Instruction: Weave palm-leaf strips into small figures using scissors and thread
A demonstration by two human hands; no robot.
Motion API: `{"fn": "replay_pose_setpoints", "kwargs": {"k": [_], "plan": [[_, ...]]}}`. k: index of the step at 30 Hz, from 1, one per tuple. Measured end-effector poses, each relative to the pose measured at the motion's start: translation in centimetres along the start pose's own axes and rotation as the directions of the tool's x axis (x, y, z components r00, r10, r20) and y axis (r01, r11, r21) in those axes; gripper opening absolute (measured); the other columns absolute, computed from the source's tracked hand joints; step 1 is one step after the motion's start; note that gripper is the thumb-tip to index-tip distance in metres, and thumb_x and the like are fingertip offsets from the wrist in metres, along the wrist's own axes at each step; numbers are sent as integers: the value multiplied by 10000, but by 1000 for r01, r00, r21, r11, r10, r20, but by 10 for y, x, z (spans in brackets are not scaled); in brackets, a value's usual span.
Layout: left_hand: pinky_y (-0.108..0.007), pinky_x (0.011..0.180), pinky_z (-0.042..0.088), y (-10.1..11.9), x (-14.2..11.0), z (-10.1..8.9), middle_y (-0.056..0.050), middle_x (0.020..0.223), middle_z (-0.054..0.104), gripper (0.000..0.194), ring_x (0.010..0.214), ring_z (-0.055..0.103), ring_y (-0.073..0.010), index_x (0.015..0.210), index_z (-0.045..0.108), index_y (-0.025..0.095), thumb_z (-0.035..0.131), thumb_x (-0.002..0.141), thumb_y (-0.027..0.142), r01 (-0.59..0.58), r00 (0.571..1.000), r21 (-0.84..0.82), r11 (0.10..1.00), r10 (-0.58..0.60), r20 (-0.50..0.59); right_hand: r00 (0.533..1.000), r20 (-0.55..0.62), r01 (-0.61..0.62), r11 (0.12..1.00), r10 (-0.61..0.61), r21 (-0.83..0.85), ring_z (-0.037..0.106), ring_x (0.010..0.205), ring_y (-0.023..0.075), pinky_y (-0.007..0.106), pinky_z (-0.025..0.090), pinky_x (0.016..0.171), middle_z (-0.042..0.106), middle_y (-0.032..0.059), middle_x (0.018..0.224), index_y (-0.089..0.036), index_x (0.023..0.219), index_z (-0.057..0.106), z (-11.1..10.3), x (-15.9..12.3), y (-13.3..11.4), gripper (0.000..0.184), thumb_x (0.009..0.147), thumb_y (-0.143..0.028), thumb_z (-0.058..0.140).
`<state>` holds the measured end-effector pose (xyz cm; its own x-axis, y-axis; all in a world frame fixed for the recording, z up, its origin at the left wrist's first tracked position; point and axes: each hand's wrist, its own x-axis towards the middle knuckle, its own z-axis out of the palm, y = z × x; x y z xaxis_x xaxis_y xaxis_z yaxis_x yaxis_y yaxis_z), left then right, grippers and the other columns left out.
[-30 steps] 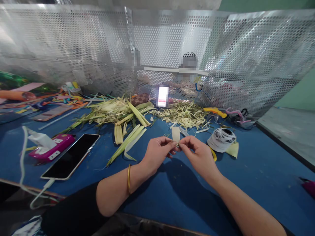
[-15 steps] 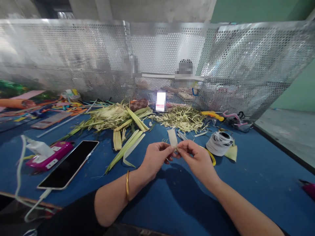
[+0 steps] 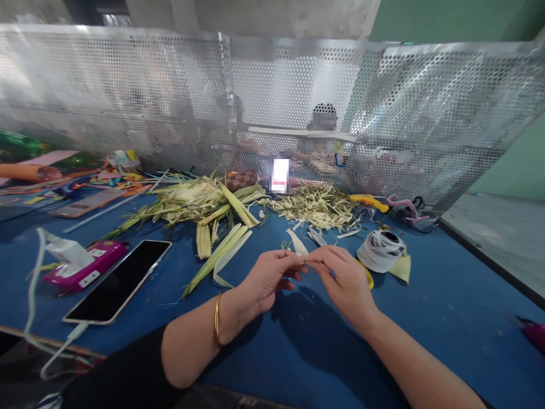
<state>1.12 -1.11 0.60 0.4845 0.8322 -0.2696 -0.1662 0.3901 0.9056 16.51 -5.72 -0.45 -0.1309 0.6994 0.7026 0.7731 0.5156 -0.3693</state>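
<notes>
A pale strip of dried husk (image 3: 298, 244) is pinched at its lower end between my two hands, its free end pointing up and away from me. My left hand (image 3: 272, 276) closes thumb and forefinger on it, the other fingers curled below. Fingertip to fingertip with it, my right hand (image 3: 343, 281) grips the same end; the exact pinch point is partly hidden by the fingers. Just beyond the strip lie scissors (image 3: 315, 237), their yellow handle (image 3: 369, 277) partly covered by my right hand. A spool of white string (image 3: 380, 250) stands to the right.
Green husk strips (image 3: 219, 258) lie left of my hands, below a husk pile (image 3: 187, 199). Shredded husk (image 3: 319, 207) sits at the back. A charging phone (image 3: 119, 282) and a magenta power strip (image 3: 85, 272) are at left. A perforated metal screen (image 3: 289, 74) closes off the back.
The husk strip has turned and now leans left, looking narrower. My hands have rolled slightly around its lower end, still pinching it. The surroundings stay in place.
</notes>
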Motion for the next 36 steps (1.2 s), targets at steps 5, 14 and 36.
{"fn": "replay_pose_setpoints", "kwargs": {"k": [5, 14, 36], "plan": [[-204, 501, 438, -1, -2, 2, -37, 659, 662, 140, 579, 557, -106, 684, 635, 134, 674, 684, 268, -157, 987, 156, 975, 161, -12, 972, 75, -232, 963, 223, 137, 601, 746, 174, 293, 446, 685, 661, 21, 782, -218, 803, 595, 2, -1, 0, 126, 892, -222, 506], [-211, 539, 450, 1, -2, 3, -20, 614, 667, 120, 526, 537, -94, 668, 675, 136, 645, 712, 243, -245, 964, 312, 918, 265, -22, 902, 119, -432, 861, 416, 267, 593, 655, 168, 283, 457, 616, 654, 18, 706, -206, 772, 600, 4, 0, 0, 93, 815, -272, 549], [-186, 452, 399, 2, 0, 0, -9, 567, 590, 144, 460, 493, -63, 621, 653, 119, 690, 669, 249, 38, 997, 20, 999, -40, 63, 988, 73, -149, 966, 137, 209, 617, 718, 161, 276, 477, 669, 681, 9, 768, -227, 829, 662, -6, 5, 2, 127, 872, -198, 546]]}}
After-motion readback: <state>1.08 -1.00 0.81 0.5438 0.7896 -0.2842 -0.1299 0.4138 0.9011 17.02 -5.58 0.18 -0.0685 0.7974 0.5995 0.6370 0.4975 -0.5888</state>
